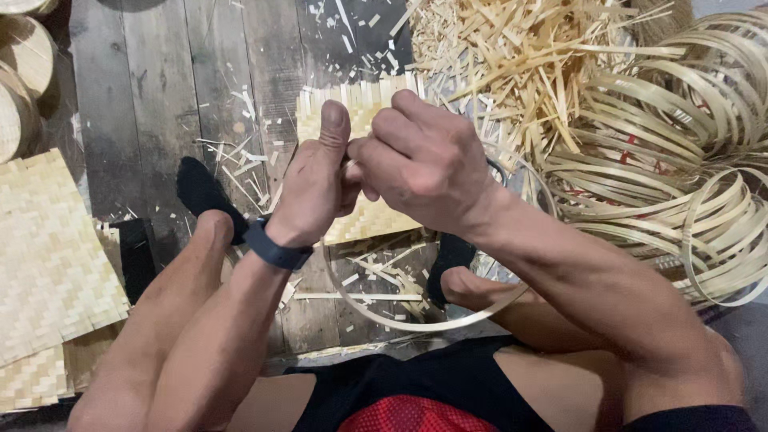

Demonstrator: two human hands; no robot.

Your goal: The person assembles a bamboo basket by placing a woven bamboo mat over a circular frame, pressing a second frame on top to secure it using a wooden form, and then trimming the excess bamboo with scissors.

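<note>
Both hands, left hand and right hand, pinch the bamboo hoop at its far edge, above the woven mat.

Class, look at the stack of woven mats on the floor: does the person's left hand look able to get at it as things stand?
Probably yes. The stack of mats lies uncovered beside the left knee, with nothing between. But the left hand is pressed against the right hand over a woven piece, so it would have to let go first.

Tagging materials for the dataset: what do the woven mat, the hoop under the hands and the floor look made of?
Woven mat: flat pale bamboo-like strips, plaited, matte, unfinished.
Hoop: one thin strip of the same pale material, bent round; likely bamboo.
Floor: dark, worn wooden planks, with visible grain and gaps.
</note>
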